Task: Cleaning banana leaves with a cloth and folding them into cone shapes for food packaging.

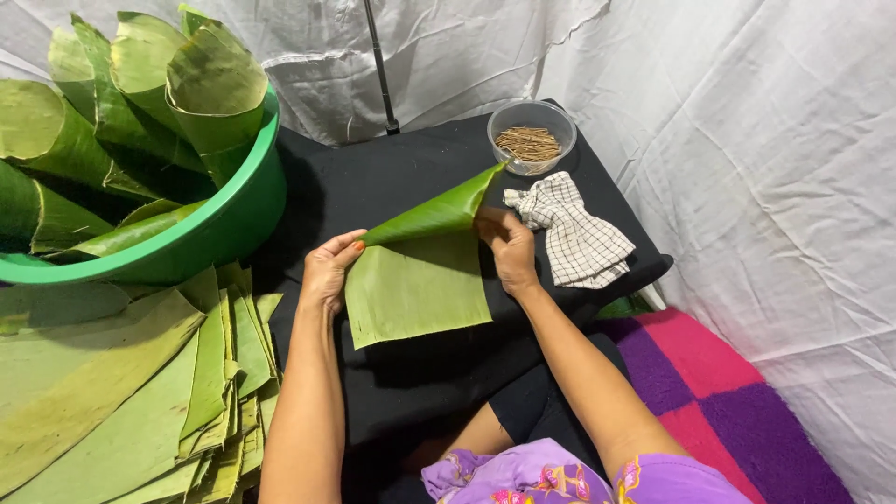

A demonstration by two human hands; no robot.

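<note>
A green banana leaf piece (417, 285) lies on a black cloth-covered table (392, 177), its top part folded over into a pointed flap. My left hand (329, 272) pinches the leaf's left edge at the fold. At the right side of the fold, my right hand (509, 246) grips the folded flap. A small clear bowl (532, 136) with several thin brown sticks stands behind the leaf. A checked cloth (576, 232) lies just right of my right hand.
A green basin (224, 224) holding several rolled leaf cones sits at the left. A stack of flat leaf pieces (131, 392) lies below it. White sheeting hangs behind and at the right. A pink and purple mat (719, 392) covers the floor.
</note>
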